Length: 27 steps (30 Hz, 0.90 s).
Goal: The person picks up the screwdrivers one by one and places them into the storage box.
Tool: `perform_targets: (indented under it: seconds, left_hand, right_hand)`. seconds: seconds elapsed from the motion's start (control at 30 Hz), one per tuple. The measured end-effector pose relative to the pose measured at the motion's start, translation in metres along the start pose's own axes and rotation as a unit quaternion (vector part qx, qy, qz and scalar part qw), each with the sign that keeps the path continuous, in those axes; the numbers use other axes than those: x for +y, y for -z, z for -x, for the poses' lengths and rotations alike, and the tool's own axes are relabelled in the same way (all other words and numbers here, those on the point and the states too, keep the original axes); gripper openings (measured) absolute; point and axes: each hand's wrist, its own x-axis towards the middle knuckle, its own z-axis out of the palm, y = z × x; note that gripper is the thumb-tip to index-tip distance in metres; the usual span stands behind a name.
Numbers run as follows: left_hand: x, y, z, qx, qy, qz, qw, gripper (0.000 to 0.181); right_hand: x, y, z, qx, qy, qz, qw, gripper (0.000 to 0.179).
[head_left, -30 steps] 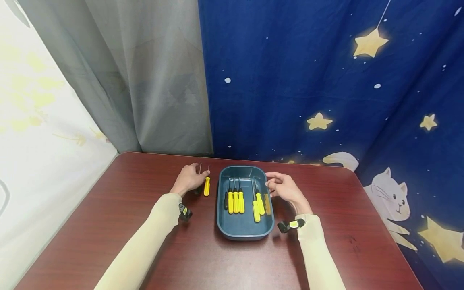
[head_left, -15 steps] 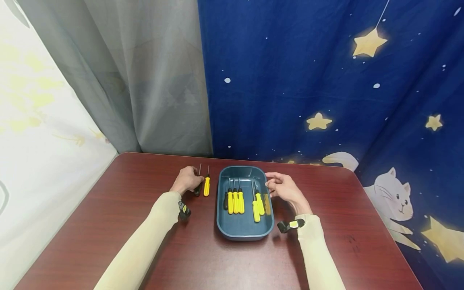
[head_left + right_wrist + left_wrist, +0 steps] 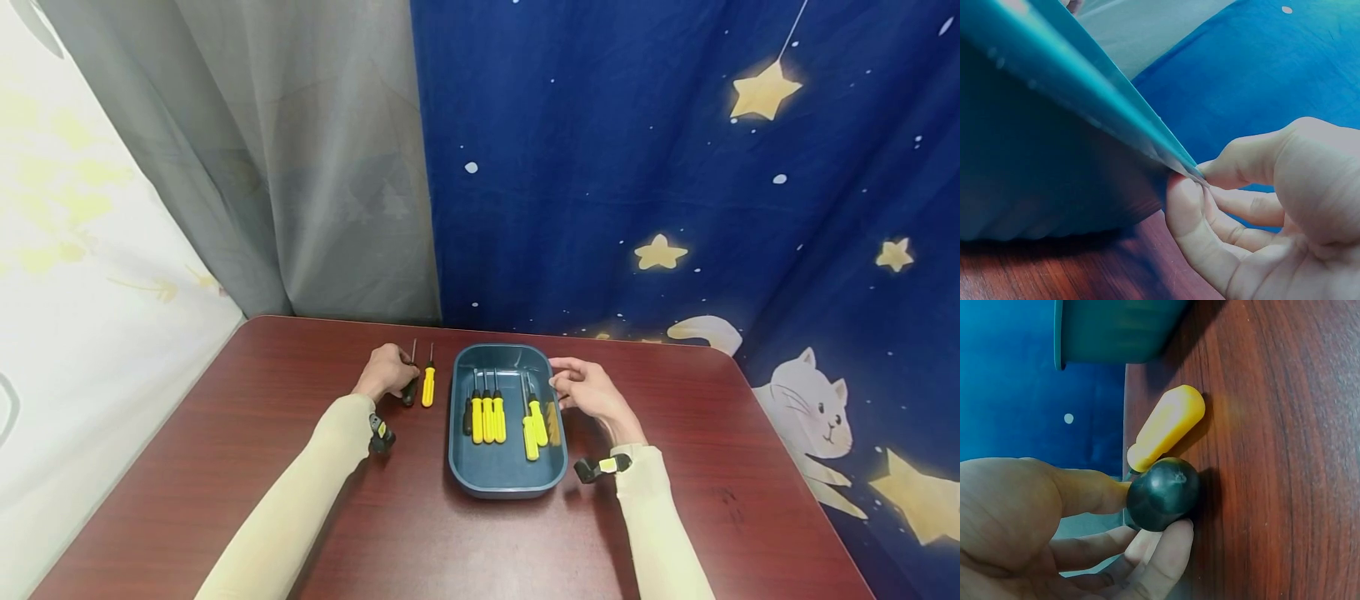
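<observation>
My left hand (image 3: 386, 372) holds a screwdriver with a black handle (image 3: 1163, 494) between thumb and fingers, at the tabletop left of the tray. Its shaft points toward the table's far edge in the head view. Just right of it lies a screwdriver with a yellow handle (image 3: 428, 387). With thumb and fingers, my right hand (image 3: 1254, 206) pinches the rim of a dark blue plastic tray (image 3: 504, 482) on its right side. Inside the tray, several yellow-handled screwdrivers (image 3: 488, 417) and a black-handled one (image 3: 468, 417) lie in a row at the left. Two more yellow-handled screwdrivers (image 3: 531, 437) lie at the right.
The reddish-brown wooden table (image 3: 720, 467) carries the tray near its middle. Behind it hang a grey curtain (image 3: 352, 167) and a blue curtain (image 3: 570, 167) with stars, close to the far edge. A black band (image 3: 600, 468) is on the right wrist.
My left hand has drawn back leftward, its fingers moving off the loose yellow-handled screwdriver and in around the black-handled one. My right hand and the tray have stayed in place.
</observation>
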Motion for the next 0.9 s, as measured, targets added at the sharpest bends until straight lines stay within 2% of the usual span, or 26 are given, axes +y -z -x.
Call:
perform_targets:
  seconds: [0.17,0.4,0.9]
  left_hand:
    - [0.0004,0.0001,-0.0007,0.008,0.004,-0.004,1.0000,0.034]
    - [-0.0012,0.0012,-0.0026,0.013,0.008,0.010,0.9998,0.035]
    - [-0.0046,0.0045,0.0040,0.016,0.016,0.043,0.9988,0.033]
  right_hand:
    - [-0.0004,-0.0003,0.0005,-0.001,0.001,-0.001,1.0000,0.046]
    - [0.0015,-0.0006,-0.0012,0.000,0.001,0.000,1.0000,0.046]
    - [0.0023,-0.0017,-0.0014,0.005,-0.001,0.010,0.9999,0.046]
